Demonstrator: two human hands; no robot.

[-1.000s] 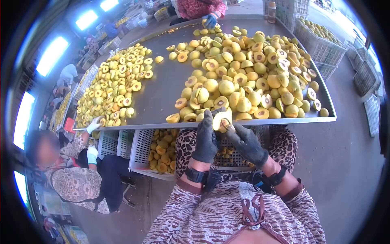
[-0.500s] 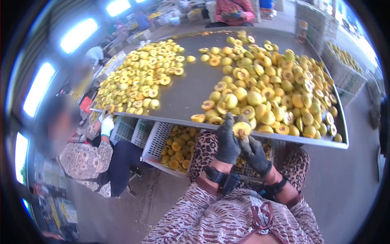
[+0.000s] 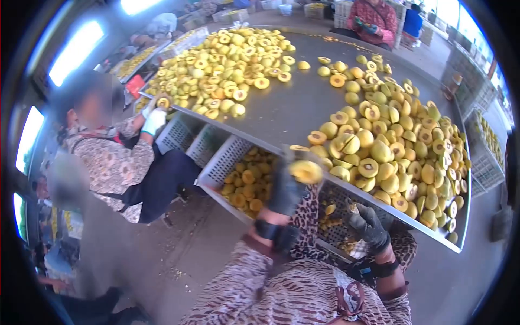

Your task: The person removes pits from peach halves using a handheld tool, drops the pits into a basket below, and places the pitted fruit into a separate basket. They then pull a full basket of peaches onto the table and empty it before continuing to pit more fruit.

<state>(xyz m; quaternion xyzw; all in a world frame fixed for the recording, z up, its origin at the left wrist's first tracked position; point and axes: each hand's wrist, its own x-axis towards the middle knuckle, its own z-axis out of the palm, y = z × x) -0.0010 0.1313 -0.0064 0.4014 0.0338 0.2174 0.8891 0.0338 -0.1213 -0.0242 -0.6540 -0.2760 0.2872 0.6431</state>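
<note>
My left hand [image 3: 284, 187], in a dark glove and blurred by motion, holds a yellow fruit half [image 3: 306, 171] at the front edge of the metal table [image 3: 260, 116]. To its right, my right hand [image 3: 368, 226], also gloved, is closed around a small object whose tip shows near the thumb; I cannot make out what it is. It hangs over a crate [image 3: 338, 245] with a few yellow pieces in it. A large heap of halved fruit [image 3: 398, 141] covers the right part of the table, and a second heap [image 3: 227, 70] lies at the left.
White crates [image 3: 216, 161] stand under the table's front edge, one holding fruit halves [image 3: 251, 181]. At the left sits a person [image 3: 111, 162] with gloved hands at the table's edge. Another person [image 3: 374, 21] sits behind it. Stacked crates [image 3: 476, 81] stand at the right.
My hands have moved apart; the left went leftward with the fruit half, the right down and to the right. The view has turned, so the table appears more tilted.
</note>
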